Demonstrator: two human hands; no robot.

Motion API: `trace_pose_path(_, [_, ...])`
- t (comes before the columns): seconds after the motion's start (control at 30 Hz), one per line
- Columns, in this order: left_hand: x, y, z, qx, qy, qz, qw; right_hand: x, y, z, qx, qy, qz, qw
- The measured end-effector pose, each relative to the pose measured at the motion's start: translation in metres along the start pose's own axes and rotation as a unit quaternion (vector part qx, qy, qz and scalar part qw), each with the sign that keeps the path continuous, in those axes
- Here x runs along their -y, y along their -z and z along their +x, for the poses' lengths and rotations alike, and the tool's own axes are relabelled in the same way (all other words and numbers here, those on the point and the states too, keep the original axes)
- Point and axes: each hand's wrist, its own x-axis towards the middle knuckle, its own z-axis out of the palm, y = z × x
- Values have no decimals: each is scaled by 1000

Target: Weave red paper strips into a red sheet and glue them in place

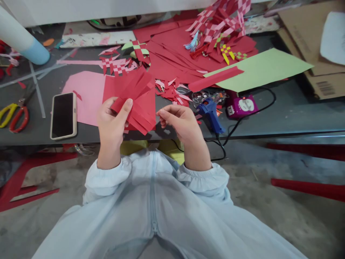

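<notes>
My left hand [114,117] is closed on a piece of red paper cut into strips [138,108], its thumb pressed on the front. The strips fan out over a flat red sheet [107,88] on the table. Just right of the paper, my right hand [178,120] has its thumb and fingertips pinched together near the sheet's edge. Whatever lies in that pinch, if anything, is too small to name. A pink sheet [84,86] lies left of the red one.
A phone [63,116] and scissors [20,113] lie at left. To the right are a blue glue gun [211,115], a purple power box [242,106] with a cord, a green sheet [258,72] and cardboard [327,84]. Red sheets [172,57] and woven paper pieces [118,66] cover the back.
</notes>
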Motion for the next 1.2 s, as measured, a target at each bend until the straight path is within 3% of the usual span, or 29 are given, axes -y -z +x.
trace_pose_path(0.4, [6, -2, -11, 53, -44, 57, 996, 4, -25, -3, 97, -17, -33, 995])
trace_pose_path(0.6, [11, 4, -14, 58, -55, 56, 995, -2, -23, -2, 28, -9, 7, 1000])
trace_pose_path(0.77, [12, 6, -15, 54, -32, 32, 998, -5, -15, 1, -29, 40, 0, 999])
trace_pose_path(1.0, [12, 24, -15, 45, -44, 94, 994, -3, 4, 1, -81, 58, -27, 995])
trace_pose_path(1.2, [7, 51, -11, -29, -75, 173, 982, 5, 15, -8, -65, 24, -142, 987])
